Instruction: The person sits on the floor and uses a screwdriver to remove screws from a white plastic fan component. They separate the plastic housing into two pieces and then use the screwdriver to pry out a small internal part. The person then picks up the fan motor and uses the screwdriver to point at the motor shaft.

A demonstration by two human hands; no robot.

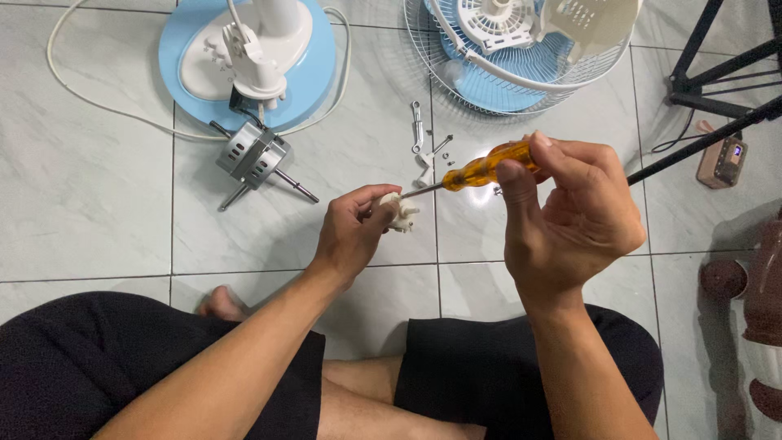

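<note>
Down on the pale tiled floor point(98, 204), a person sits cross-legged with both hands raised in front of the knees. The left hand point(352, 232) pinches a small white plastic part point(402, 213) between thumb and fingertips, holding it just above the floor. The right hand point(570, 216) is closed around the amber handle of a screwdriver point(481, 169), whose metal shaft points left and meets the white part at its tip. Just beyond the hands lie a few loose screws and a small metal bracket point(418, 126) on the tile. Farther off to the left, a bare fan motor point(252, 153) with its shaft rests beside the round blue fan base point(318, 73). At the top, the white wire fan guard point(456, 77) lies flat with blue blades inside. A black stand point(717, 73) occupies the upper right corner.
</note>
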